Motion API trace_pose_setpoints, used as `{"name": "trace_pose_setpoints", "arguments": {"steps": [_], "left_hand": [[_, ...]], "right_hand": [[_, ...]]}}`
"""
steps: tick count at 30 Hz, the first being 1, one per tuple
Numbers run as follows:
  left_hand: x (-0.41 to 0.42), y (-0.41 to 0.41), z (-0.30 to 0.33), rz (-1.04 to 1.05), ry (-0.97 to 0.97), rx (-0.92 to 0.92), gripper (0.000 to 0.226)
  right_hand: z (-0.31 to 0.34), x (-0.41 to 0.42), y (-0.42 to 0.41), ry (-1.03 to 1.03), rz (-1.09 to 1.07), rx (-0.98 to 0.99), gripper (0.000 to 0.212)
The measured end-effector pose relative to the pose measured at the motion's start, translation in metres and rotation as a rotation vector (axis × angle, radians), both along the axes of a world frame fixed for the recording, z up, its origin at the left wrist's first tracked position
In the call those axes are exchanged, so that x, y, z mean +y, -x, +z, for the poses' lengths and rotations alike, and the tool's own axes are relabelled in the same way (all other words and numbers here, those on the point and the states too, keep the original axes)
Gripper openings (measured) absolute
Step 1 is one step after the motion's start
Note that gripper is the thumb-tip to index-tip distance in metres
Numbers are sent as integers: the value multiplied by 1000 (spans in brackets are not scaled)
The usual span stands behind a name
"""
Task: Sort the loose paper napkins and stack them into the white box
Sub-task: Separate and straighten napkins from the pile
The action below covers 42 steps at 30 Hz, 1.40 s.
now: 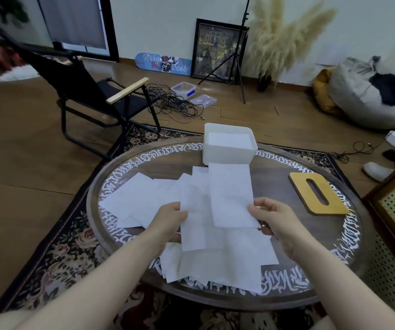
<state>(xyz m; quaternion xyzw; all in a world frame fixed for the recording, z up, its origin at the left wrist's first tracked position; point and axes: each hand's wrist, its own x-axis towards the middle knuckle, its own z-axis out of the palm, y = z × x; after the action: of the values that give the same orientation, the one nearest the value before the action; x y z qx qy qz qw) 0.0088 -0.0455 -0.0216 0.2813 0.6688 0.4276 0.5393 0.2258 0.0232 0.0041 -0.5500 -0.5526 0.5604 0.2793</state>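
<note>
I see the right hand (271,219) pinching the near right corner of one napkin (231,194), whose long axis runs away from me, its far end pointing at the white box (228,152) and nearly touching its near wall. The left hand (168,217) pinches the left edge of another napkin (195,225), also lengthwise away from me, above the loose pile (139,201) spread over the round table (287,234). The box, at the table's far edge, holds stacked napkins; a yellow lid (318,192) lies to the right.
</note>
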Motion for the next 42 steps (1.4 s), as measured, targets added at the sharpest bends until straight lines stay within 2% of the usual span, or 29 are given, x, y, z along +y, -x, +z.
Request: {"name": "trace_pose_setpoints", "arguments": {"steps": [5,15,18,22,26,31,35,37,42], "left_hand": [[1,-4,3,-1,-18,-90,28],[-4,1,3,14,-46,-149,27],[-4,3,2,30,-52,-160,27],[-4,4,3,25,-62,-177,27],[-4,2,3,-11,-69,-154,27],[-5,1,3,-20,-13,-164,37],[-7,-1,1,-50,-61,-66,22],[-6,-1,0,-25,-82,-30,23],[-5,9,2,81,-95,7,22]], "right_hand": [[-2,-14,16,16,98,31,5],[-11,-17,31,-27,133,-103,4],[-11,-16,31,-41,141,-132,19],[-9,-15,33,96,186,-174,27],[-14,-15,37,272,223,-76,26],[-17,-16,41,163,194,-102,15],[-15,-18,44,123,200,-76,13],[-14,-18,46,104,215,-58,8],[-18,-7,42,-64,198,-199,7]]}}
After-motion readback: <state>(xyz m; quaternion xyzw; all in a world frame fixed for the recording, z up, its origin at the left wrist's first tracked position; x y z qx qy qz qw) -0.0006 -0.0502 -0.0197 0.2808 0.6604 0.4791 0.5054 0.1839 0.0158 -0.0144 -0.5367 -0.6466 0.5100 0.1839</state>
